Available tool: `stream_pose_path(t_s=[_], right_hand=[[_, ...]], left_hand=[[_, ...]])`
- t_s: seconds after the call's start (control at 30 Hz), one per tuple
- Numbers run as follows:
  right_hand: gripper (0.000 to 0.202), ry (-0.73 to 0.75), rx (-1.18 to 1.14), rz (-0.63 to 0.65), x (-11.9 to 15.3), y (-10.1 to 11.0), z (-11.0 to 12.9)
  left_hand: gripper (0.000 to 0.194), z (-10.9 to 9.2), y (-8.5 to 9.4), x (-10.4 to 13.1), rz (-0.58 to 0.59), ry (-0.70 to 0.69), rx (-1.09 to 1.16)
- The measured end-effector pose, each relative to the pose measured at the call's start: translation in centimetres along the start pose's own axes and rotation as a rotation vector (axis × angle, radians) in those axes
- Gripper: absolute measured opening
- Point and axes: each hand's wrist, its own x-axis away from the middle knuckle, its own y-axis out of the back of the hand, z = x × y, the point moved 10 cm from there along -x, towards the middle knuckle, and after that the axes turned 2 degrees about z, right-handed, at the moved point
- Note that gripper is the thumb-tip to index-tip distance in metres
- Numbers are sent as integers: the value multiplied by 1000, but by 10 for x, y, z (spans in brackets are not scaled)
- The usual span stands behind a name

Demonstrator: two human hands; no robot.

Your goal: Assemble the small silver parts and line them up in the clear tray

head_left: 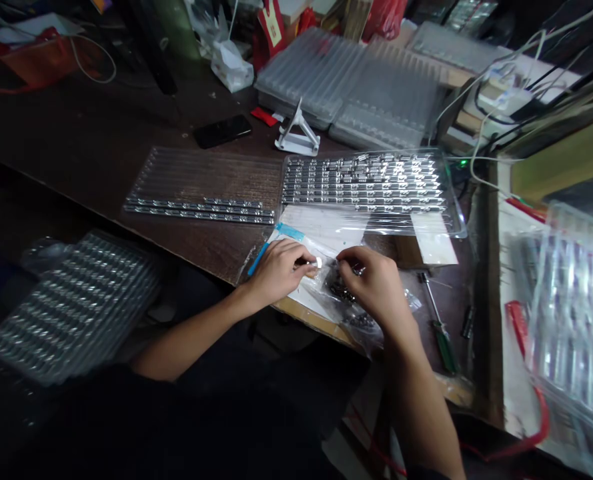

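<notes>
Right hand (373, 277) at bag (339, 292), one white piece (318, 263) in left hand (281, 268)

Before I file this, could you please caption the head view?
Left hand pinching small white piece, right hand by metal parts.

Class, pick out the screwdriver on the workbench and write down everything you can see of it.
The screwdriver has a dark green handle, apparently plastic, and a slim, silvery, metal-looking shaft. It lies at a slant on the dark tabletop, handle nearer the person, shaft pointing away. It is right of the right forearm, and neither hand touches it. Its tip shape is too small to tell.
</notes>
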Motion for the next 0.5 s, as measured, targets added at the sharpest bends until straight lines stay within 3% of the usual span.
stream_pose_path(t_s=[0.17,0.4,0.5], right_hand=[[16,10,35,50,-1,-12,0],[18,159,-63,88,-4,-28,24],[20,245,-60,154,-1,-42,40]], left_hand=[[6,-3,4,1,-36,-19,30],[4,-9,40,9,-188,-58,72],[20,-2,52,14,-200,-22,29]])
